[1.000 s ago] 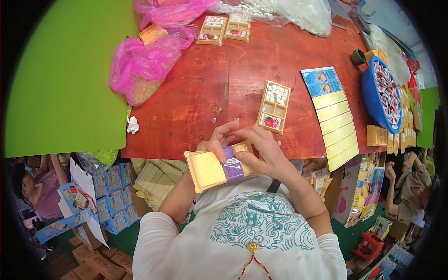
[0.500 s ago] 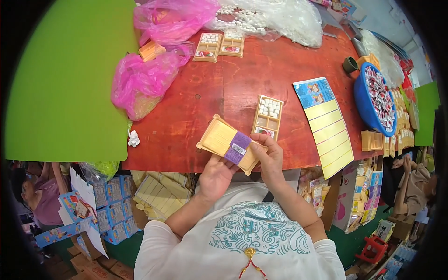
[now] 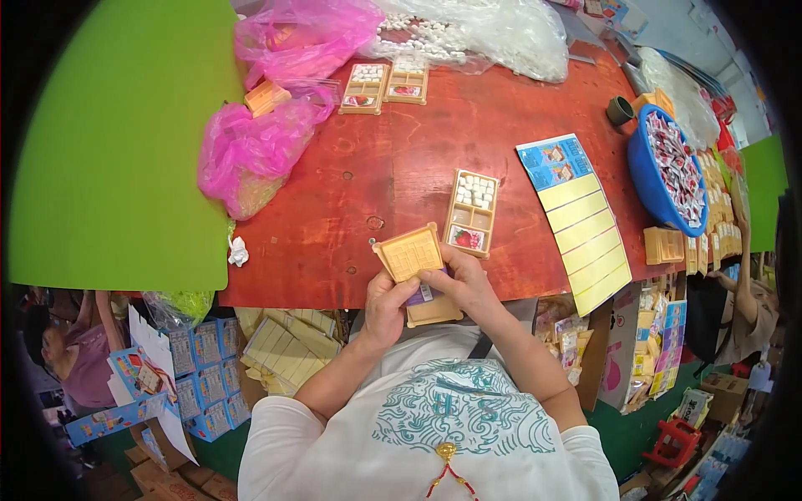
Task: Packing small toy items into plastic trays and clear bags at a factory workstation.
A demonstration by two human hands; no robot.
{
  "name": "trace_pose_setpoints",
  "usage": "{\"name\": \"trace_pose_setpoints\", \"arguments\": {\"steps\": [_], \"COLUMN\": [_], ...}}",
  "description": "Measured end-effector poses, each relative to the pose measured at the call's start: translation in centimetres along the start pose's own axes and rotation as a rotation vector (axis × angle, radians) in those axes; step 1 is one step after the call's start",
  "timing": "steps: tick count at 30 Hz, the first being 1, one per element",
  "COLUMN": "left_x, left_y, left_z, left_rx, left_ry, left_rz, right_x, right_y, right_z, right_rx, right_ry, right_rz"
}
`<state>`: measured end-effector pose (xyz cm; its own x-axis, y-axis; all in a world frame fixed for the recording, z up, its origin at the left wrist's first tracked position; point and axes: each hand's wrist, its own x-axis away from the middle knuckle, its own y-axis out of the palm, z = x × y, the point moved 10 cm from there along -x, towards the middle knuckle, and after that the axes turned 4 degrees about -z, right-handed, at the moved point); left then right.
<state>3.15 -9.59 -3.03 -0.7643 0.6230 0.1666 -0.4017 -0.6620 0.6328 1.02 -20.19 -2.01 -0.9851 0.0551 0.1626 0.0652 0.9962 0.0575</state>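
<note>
A tan plastic tray [image 3: 436, 314] with a purple barcoded band is between my hands, near the table's front edge. An embossed tan panel [image 3: 409, 252] stands tilted above the band; I cannot tell whether it is part of the same tray or separate. My left hand [image 3: 386, 307] grips the left side, thumb on the panel's lower edge. My right hand [image 3: 464, 282] closes on the right side, its thumb near the left one, partly covering the band. Just beyond lies a tan compartment tray [image 3: 474, 219] holding small white pieces and a strawberry-printed packet.
Two similar filled trays [image 3: 364, 88] sit farther back, near pink plastic bags [image 3: 259, 146] and a clear bag [image 3: 522, 42] with white pieces. At right are a yellow-and-blue printed sheet [image 3: 581, 219], a blue basin [image 3: 639, 171] of small packets and a dark cup [image 3: 619, 111]. Co-workers sit at both sides.
The embossed tan panel now shows tilted up above the purple band, where the tray lay flat across my hands before. Both thumbs have come together on it.
</note>
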Motion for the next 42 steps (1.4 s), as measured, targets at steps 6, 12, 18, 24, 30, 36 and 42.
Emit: {"name": "trace_pose_setpoints", "arguments": {"steps": [6,12,18,24,30,36,42], "left_x": [-0.6,-0.6,0.4,1.3,0.1,-1.4,-3.6], "left_y": [0.0,1.4,4.2,11.6,14.6,16.7,14.5], "left_z": [-0.4,-0.1,-2.8,-6.3,-5.8,-3.5,-0.7], "left_rx": [-0.014,-0.096,-0.3,-0.402,-0.804,-1.221,-1.638], "left_ry": [-0.012,-0.03,-0.015,-0.194,-0.027,0.434,0.663], "left_rz": [0.01,-0.036,-0.13,-0.489,-0.657,-0.71,-0.529], "right_x": [0.9,2.0,7.3,13.9,25.9,39.3,42.1], "right_y": [-0.2,-1.2,-3.6,-9.8,-16.7,-23.6,-25.7], "right_z": [-0.8,0.3,-2.0,-0.7,5.3,13.4,21.0], "right_rx": [-0.066,-0.037,0.099,-0.037,0.193,0.639,0.99], "right_ry": [-0.07,-0.025,-0.218,-0.128,0.155,0.591,0.793], "right_rz": [0.02,-0.009,0.193,0.372,0.609,1.128,1.158]}}
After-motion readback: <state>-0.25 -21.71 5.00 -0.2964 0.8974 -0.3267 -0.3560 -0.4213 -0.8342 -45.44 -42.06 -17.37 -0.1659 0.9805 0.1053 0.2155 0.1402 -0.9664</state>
